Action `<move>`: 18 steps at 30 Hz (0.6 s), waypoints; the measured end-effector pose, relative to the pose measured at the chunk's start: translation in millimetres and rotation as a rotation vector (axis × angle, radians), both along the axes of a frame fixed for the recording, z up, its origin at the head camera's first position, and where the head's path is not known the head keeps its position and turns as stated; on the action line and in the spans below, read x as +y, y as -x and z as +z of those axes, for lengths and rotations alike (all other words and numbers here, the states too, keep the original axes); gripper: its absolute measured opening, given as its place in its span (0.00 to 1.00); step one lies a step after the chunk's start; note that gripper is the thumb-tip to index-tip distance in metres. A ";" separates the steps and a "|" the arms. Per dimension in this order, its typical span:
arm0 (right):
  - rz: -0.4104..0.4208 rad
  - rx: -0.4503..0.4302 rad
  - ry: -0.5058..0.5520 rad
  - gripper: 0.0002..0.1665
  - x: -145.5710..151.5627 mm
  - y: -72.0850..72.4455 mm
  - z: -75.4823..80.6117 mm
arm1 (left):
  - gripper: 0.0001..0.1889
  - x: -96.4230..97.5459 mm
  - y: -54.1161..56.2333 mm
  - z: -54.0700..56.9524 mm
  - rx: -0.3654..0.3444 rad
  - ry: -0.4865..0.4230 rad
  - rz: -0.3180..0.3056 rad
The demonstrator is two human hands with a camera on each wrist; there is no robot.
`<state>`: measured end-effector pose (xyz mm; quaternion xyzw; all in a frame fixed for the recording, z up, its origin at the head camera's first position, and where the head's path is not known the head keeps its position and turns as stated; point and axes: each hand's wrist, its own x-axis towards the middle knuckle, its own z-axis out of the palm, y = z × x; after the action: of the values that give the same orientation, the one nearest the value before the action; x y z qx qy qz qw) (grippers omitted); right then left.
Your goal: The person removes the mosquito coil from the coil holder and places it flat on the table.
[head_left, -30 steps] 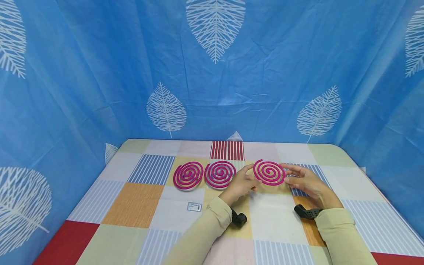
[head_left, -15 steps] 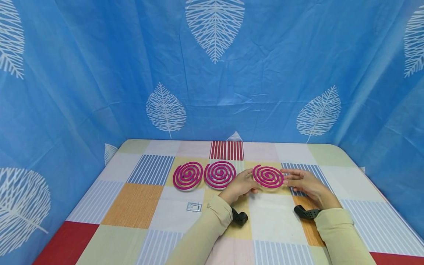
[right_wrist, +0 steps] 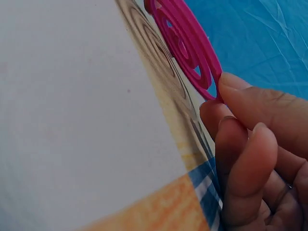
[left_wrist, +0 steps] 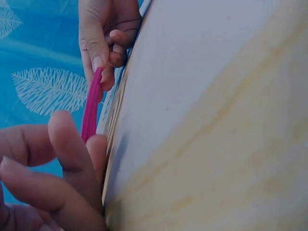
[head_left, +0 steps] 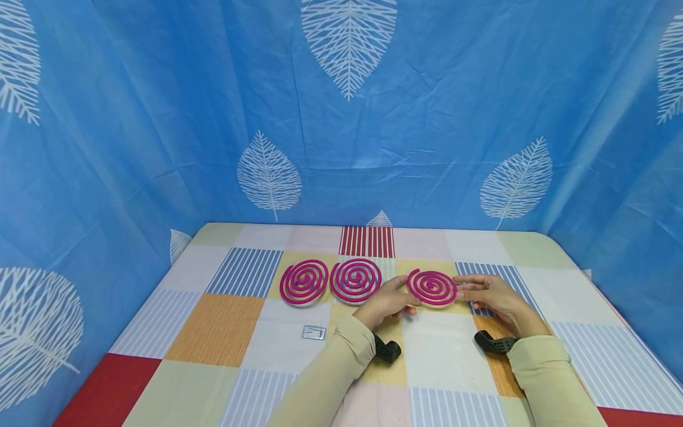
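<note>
A magenta mosquito coil is held nearly level just above the cloth, its spiral shadow lying beneath it in the right wrist view. My right hand pinches the coil's right edge between thumb and fingers. At the opposite edge, the thumb and a finger of my left hand hold the rim, seen edge-on in the left wrist view as a thin magenta strip. Two similar coils stand to the left: a middle mosquito coil beside my left hand and a left mosquito coil. Pale round shapes show under both.
The table carries a patchwork cloth of coloured and striped squares. A small rectangular mark or flat item lies left of my left forearm. Blue curtains with white leaf prints enclose the back and sides.
Both hands have lowered the right-hand coil towards the cloth, and it now lies flatter. The other two coils have stayed in place.
</note>
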<state>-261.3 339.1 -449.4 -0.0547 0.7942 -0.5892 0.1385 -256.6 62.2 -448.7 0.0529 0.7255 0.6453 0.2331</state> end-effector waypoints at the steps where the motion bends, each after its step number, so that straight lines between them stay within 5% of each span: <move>1: 0.002 -0.001 0.004 0.33 0.1 -0.2 0.4 | 0.40 0.4 -0.4 0.0 0.003 -0.001 0.000; 18: -0.080 -0.043 -0.062 0.32 -3.2 -1.5 3.6 | 0.38 -1.5 -2.5 -2.8 0.015 0.016 -0.024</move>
<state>-259.8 335.8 -445.8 -0.0060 0.8103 -0.5706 0.1337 -254.1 60.8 -451.5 0.0644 0.7318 0.6362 0.2358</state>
